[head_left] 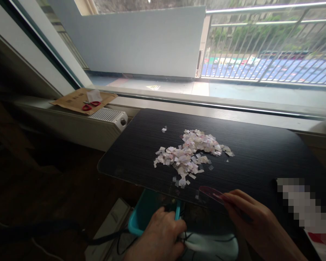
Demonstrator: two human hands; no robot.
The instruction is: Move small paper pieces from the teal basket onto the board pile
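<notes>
A loose heap of small cut paper scraps [184, 159] lies on the black tabletop [133, 145], with a few bits apart from it. My right hand [252, 215] is closed on a thin, clear pinkish plastic piece [210, 193] with a rounded end. This piece is held near the table's front edge, close to some stray scraps. Below that edge, my left hand [163, 232] grips the right rim of a teal plastic bin [137, 214]. The bin's inside is dark, so its contents are hard to make out.
Red-handled scissors [91, 105] rest on a brown paper envelope [70, 99] on the sill at left, above a white radiator [108, 116]. A blurred-out object [301, 203] lies at the table's right. Dark cables [108, 237] run near the bin. A window stands behind the table.
</notes>
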